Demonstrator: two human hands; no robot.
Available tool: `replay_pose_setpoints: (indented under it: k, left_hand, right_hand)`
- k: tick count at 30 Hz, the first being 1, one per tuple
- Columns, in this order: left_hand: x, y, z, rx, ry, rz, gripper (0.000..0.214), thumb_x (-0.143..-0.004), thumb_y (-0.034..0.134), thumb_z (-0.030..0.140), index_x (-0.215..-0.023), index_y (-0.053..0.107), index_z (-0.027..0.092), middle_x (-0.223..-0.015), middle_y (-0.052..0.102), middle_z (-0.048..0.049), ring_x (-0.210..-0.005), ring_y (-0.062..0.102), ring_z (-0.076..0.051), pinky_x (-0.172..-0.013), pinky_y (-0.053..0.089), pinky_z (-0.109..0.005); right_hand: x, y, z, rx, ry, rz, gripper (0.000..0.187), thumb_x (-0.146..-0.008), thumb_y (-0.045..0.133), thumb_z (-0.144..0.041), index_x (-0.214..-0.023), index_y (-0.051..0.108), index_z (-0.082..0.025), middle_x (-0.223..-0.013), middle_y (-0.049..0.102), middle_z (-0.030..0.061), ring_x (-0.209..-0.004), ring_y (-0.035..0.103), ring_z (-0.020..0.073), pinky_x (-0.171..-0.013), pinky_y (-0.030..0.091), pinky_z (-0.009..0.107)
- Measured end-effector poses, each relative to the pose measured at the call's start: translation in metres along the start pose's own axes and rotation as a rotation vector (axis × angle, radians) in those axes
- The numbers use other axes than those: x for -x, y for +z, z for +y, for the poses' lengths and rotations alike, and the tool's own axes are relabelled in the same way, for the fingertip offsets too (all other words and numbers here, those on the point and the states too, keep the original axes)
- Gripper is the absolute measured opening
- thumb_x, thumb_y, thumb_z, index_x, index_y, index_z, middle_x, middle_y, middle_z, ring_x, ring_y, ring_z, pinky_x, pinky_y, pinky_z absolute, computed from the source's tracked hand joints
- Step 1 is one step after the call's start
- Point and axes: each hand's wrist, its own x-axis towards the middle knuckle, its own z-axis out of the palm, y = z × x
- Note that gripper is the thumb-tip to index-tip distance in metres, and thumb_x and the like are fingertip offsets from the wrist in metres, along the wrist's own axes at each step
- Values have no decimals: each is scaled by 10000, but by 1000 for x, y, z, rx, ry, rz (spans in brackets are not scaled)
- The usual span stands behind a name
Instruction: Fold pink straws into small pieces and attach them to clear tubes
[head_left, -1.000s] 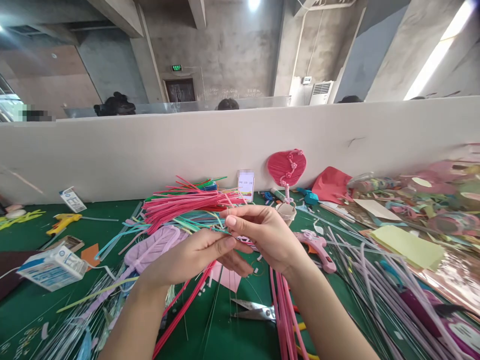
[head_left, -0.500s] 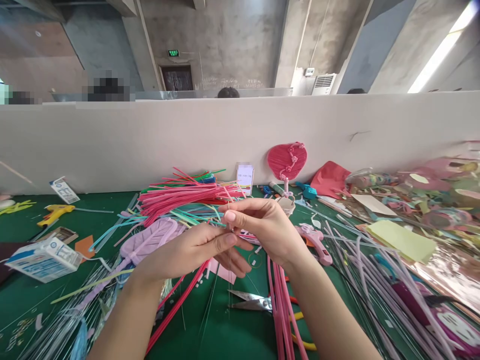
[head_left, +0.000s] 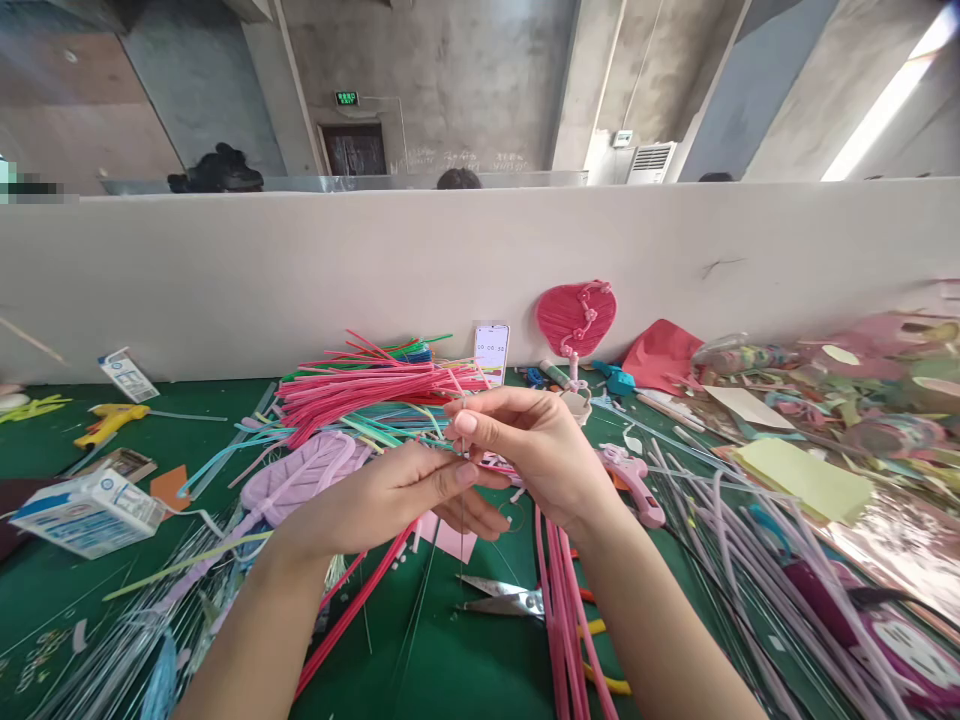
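My left hand and my right hand meet in the middle, above the green table. A thin wire runs upright between them and hangs below the fingers. My right thumb and forefinger pinch its upper part, where a short pinkish tip sticks up. Just below, my left thumb presses the wire against the forefinger, with the other left fingers stretched out. Open scissors lie under the hands, their handles partly covered by pink pipe cleaners. A pink paper square lies behind the wire.
Red and pink pipe cleaners are heaped at the back, beside a phone. A pink fan shape leans on the white partition. Left are a lilac leaf shape, a yellow glue gun and a carton; right, a pink glue gun.
Both hands keep almost the same pose around the wire. The view has shifted very slightly, and the phone's screen reads more clearly.
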Motion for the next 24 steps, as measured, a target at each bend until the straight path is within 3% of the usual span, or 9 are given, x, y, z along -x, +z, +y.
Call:
replay_pose_setpoints:
  k: [6, 13, 19, 24]
  left_hand:
    - [-1, 2, 4, -9, -9, 36, 406, -937, 485, 458, -1059, 691, 130, -903, 760, -111, -853, 730, -230, -803, 590, -348]
    - [-10, 11, 4, -7, 123, 466, 248, -834, 665, 400, -935, 638, 176, -768, 724, -14, -659, 725, -175, -600, 587, -241]
    - [-10, 7, 2, -30, 82, 436, 249, -835, 652, 421, -826, 626, 174, -700, 692, 2, -565, 707, -166, -535, 576, -234]
    - [-9, 9, 4, -75, 49, 479, 271, -829, 646, 448, -862, 627, 180, -715, 696, -6, -545, 696, -163, -523, 573, -245]
  right_hand:
    - [0, 0, 1, 1, -33, 18, 169, -642, 826, -338, -710, 728, -218, -632, 680, -23, -566, 602, 98, -466, 466, 196]
    - [-4, -3, 1, 91, -224, 221, 139, -667, 808, -314, -713, 730, -208, -673, 706, -15, -585, 628, 98, -549, 536, 219]
    - [-6, -16, -6, 154, -145, 77, 145, -694, 790, -315, -764, 742, -197, -663, 728, 2, -603, 690, 127, -564, 572, 230]
    - [-5, -19, -6, 143, -169, 90, 169, -660, 812, -318, -752, 741, -195, -671, 738, 13, -613, 718, 166, -579, 611, 270]
